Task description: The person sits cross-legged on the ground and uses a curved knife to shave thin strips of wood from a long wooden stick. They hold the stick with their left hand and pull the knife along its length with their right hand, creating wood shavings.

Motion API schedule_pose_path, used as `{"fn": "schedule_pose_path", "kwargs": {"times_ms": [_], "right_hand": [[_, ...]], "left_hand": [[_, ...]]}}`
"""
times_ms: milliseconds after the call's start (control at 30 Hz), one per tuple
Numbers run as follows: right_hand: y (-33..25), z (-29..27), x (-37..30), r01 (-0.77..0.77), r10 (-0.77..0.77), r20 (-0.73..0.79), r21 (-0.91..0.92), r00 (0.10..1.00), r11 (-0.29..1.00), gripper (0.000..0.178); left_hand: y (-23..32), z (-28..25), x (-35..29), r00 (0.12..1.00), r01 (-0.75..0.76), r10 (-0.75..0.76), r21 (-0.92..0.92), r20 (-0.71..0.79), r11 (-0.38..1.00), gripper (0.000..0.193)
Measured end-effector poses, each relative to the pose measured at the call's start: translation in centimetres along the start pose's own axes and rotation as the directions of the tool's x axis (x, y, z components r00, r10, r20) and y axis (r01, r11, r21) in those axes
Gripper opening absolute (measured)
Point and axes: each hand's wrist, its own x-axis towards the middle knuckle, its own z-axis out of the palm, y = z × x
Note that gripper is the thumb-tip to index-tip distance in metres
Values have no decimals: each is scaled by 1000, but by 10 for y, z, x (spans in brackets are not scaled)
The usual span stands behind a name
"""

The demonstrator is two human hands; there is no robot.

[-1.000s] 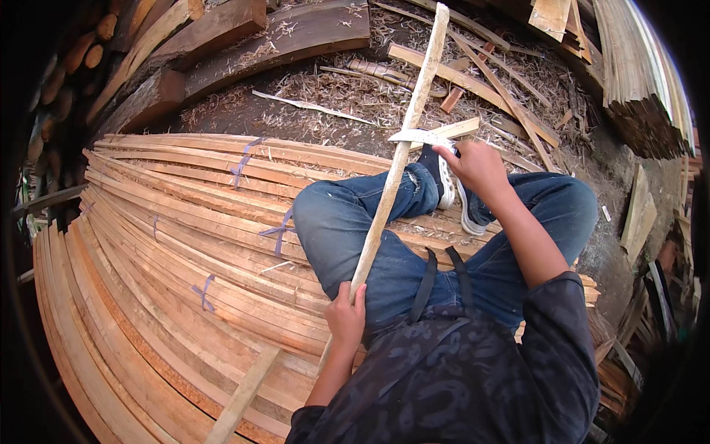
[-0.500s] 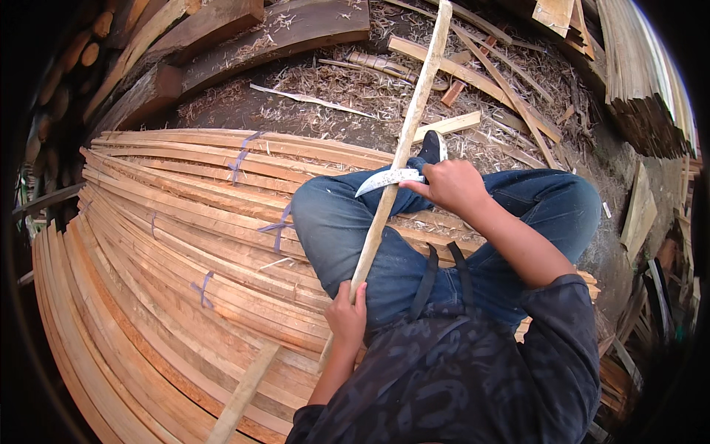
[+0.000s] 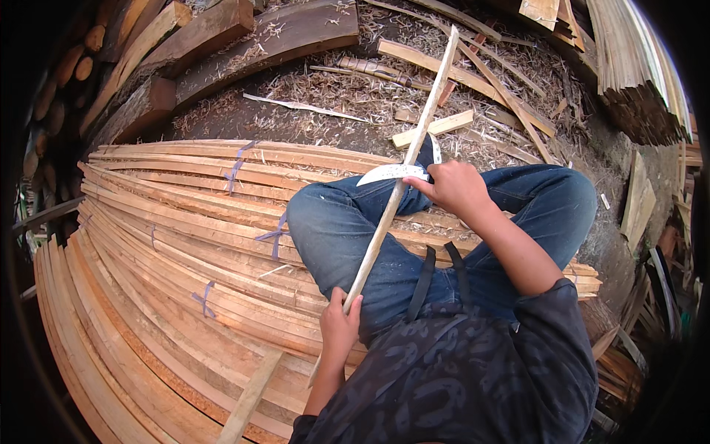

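I sit with legs folded, a long thin wooden stick (image 3: 384, 223) slanting across me from beside my left hip to beyond my feet. My left hand (image 3: 341, 323) is wrapped round its near part, over my thigh. In my right hand (image 3: 457, 186) is a curved knife (image 3: 389, 174) with a pale, speckled blade, its tip pointing left. The blade lies across the stick above my shins, touching it. My right fingers hide the knife's handle. Under and left of me spread long sawn wooden strips (image 3: 192, 200), some tied with purple string (image 3: 276, 234).
Thick timber beams (image 3: 274, 48) lie at the far left, near stacked round poles (image 3: 55, 118). Wood shavings (image 3: 310, 89) and loose offcuts (image 3: 473, 78) cover the ground ahead. A bundle of thin boards (image 3: 637, 66) stands at the far right. One short strip (image 3: 251, 396) crosses the pile behind my left arm.
The stick has slid back toward me, its far end now lower in view. My left hand has moved slightly back and left with it; the knife stays across the stick.
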Motion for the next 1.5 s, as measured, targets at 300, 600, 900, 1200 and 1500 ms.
{"fn": "schedule_pose_path", "kwargs": {"times_ms": [300,600,900,1200,1500], "right_hand": [[-5,7,-23,-49,40,93,91,995,995,68],[29,9,-1,-161,162,-35,21,986,987,71],[46,16,14,-265,267,-73,38,961,963,67],[37,7,31,-133,127,-81,-70,989,989,69],[11,22,15,81,-87,-82,-72,993,994,68]], "left_hand": [[4,-15,-4,998,6,-11,69,65,998,27],[2,-1,-8,999,-10,1,178,48,984,23],[2,1,-6,995,-52,33,212,89,976,21],[0,8,-3,998,-65,62,186,24,980,23],[-8,16,-4,994,-103,106,198,-8,975,23]]}}
